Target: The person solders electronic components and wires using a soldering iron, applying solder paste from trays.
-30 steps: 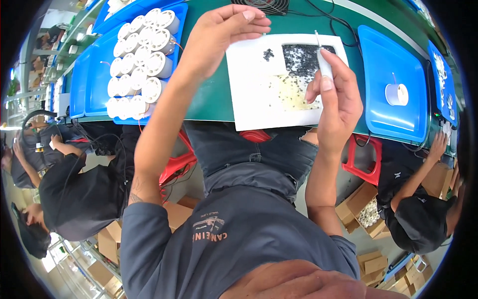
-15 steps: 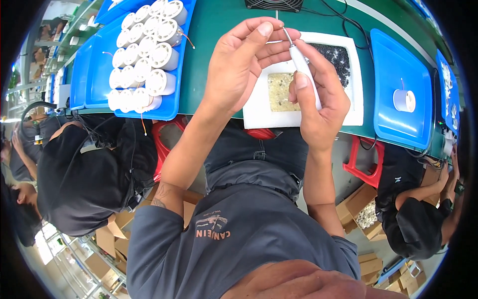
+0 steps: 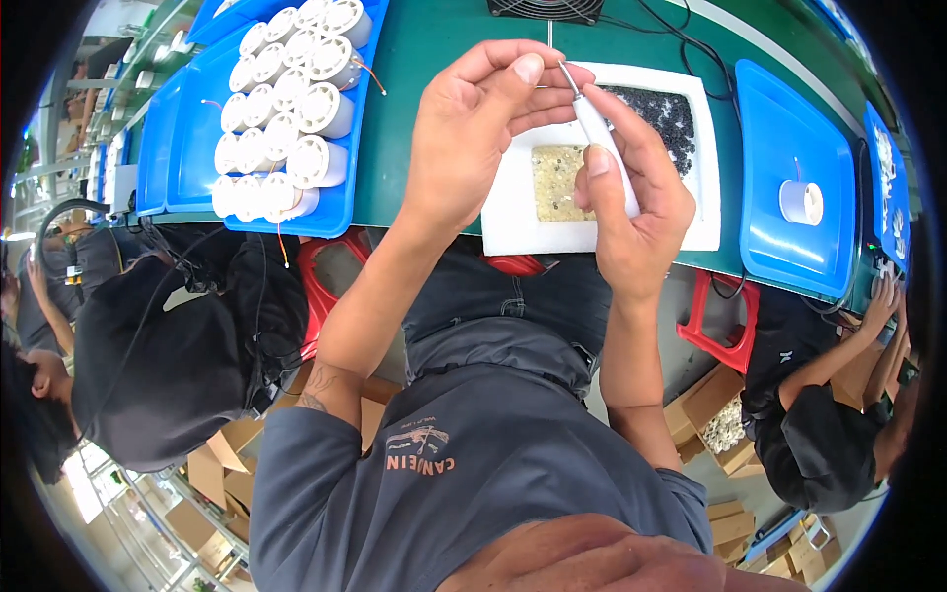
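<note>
My right hand [image 3: 641,202] is wrapped round the white handle of a slim screwdriver-like tool [image 3: 604,133], its thin metal shaft pointing up and left. Beside the tool's tip is my left hand [image 3: 469,123], thumb and index finger brought close together; anything between them is too small to make out. Its other fingers curl behind the shaft. Below both hands lies a white foam tray [image 3: 513,232] with two recesses. One holds pale yellowish small parts [image 3: 557,178], the other small black parts [image 3: 656,113].
Left on the green table [image 3: 414,49], a blue tray [image 3: 340,212] carries rows of white cylindrical housings [image 3: 316,163], some trailing wires. A blue tray [image 3: 760,237] at right holds one white housing [image 3: 801,201]. A black fan [image 3: 545,8] and cables stand behind. Co-workers sit either side.
Both hands stay almost in place. The tool's tip has shifted down very slightly beside the left fingertips. At right, a co-worker's arms have moved.
</note>
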{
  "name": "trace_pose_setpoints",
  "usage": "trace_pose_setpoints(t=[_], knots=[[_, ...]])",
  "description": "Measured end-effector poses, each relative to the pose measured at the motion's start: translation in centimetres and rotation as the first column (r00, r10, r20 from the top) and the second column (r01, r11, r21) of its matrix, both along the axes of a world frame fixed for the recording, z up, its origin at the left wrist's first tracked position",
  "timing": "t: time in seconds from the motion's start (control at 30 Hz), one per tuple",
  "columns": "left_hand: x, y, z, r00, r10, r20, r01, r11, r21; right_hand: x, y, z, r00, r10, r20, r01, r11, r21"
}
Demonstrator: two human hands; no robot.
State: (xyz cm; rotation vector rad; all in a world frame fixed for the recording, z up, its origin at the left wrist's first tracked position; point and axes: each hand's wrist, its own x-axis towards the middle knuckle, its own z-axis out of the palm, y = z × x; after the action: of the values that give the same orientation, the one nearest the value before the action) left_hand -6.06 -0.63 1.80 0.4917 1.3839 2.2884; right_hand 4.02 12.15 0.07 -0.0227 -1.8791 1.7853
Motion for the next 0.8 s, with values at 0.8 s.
trace_pose_setpoints(t=[0.8], knots=[[0.5, 0.1, -1.2, 0.966, 0.119, -0.23, -0.125, 0.992, -0.012, 1.3, 1.0, -0.4, 0.999, 0.042, -0.029, -0.046, 0.988, -0.145]])
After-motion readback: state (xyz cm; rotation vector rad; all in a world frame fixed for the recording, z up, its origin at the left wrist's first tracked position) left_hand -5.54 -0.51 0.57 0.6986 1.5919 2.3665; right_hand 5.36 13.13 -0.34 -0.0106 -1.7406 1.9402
